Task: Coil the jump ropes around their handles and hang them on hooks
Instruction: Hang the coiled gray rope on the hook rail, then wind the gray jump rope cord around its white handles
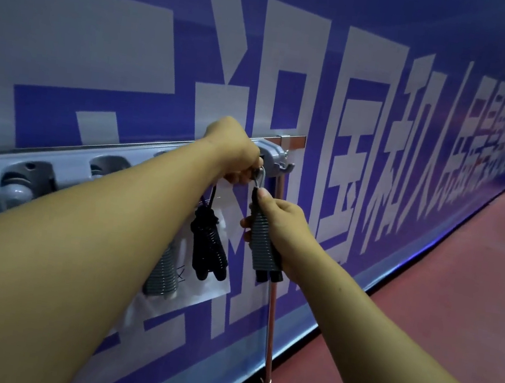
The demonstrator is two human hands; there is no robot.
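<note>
A grey hook rack (111, 168) runs along the rail in front of the blue banner. My right hand (281, 228) grips a grey coiled jump rope (265, 242) with black handle ends, upright just under the rack's right end. My left hand (237, 153) pinches that rope's loop (262, 176) beside the last hook (282, 166). To its left a black coiled jump rope (207, 246) hangs from the rack. Another grey coiled jump rope (165, 273) hangs further left, partly hidden by my left forearm.
A thin metal stand pole (271, 311) drops from the rail's right end to a foot on the red floor (424, 296). White paper (198, 291) hangs behind the ropes. Several unused grey hooks (23, 182) sit along the rack's left part.
</note>
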